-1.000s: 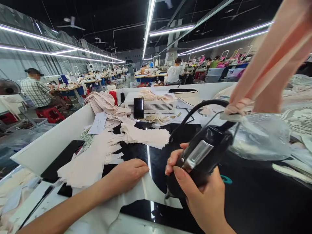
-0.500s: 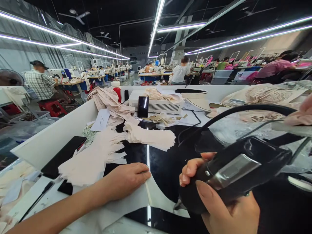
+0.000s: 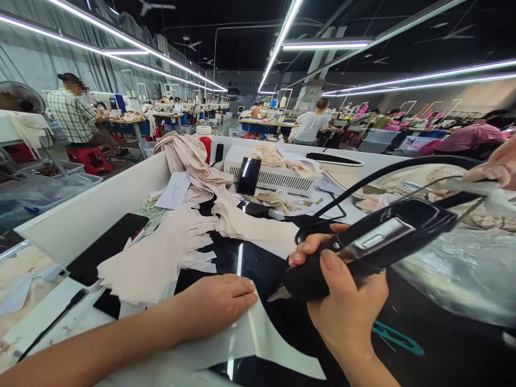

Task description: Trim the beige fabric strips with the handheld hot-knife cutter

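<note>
My right hand [image 3: 342, 301] is wrapped around a black handheld power tool [image 3: 363, 252] with a silver plate on its side and a thick black cable behind. Its metal tip [image 3: 279, 293] points left, raised just above the black tabletop and apart from the fabric. Resting on a white fabric piece [image 3: 278, 344] with a curved edge, my left hand [image 3: 217, 303] presses it down with fingers laid flat. A narrow cream strip [image 3: 255, 333] runs along that piece. Beyond my left hand are a fanned stack of pale fabric pieces [image 3: 149, 252] and a second stack [image 3: 258, 226].
Another person's hand [image 3: 495, 164] holds something translucent at the right edge. Behind the stacks stand a phone [image 3: 249, 176] and a vented white box [image 3: 274, 180]. A black slab-like object [image 3: 107, 247] lies left. Clear plastic [image 3: 455, 274] and a teal loop-shaped object [image 3: 399, 337] are at right.
My right hand has lifted the tool up and away from the fabric's curved edge, where its tip was. My left hand stays on the fabric. The view has shifted, showing the teal object.
</note>
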A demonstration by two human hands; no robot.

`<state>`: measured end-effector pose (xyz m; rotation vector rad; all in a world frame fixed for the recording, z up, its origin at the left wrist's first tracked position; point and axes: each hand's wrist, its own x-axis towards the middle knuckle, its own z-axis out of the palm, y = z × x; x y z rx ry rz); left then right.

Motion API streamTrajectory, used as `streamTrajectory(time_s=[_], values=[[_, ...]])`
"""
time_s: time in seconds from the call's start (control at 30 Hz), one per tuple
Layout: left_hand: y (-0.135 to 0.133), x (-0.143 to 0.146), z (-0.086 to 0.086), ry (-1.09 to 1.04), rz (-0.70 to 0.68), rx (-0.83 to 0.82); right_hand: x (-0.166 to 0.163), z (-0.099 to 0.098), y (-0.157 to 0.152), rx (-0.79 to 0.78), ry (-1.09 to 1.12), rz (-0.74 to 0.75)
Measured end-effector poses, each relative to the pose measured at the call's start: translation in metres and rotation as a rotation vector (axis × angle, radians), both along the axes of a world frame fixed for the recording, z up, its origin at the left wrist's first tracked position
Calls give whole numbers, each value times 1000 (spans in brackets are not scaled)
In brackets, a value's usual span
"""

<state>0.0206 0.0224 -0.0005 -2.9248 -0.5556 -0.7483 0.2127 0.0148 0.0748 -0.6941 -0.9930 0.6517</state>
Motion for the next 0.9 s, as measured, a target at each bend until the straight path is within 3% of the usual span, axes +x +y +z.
streamTrajectory(time_s=[0.43, 0.9], values=[[-3, -1, -2, -9, 11, -93, -11, -9, 12, 2, -25, -4], [-3, -3, -4, -12, 29, -71, -11, -9, 7, -3, -49, -33]])
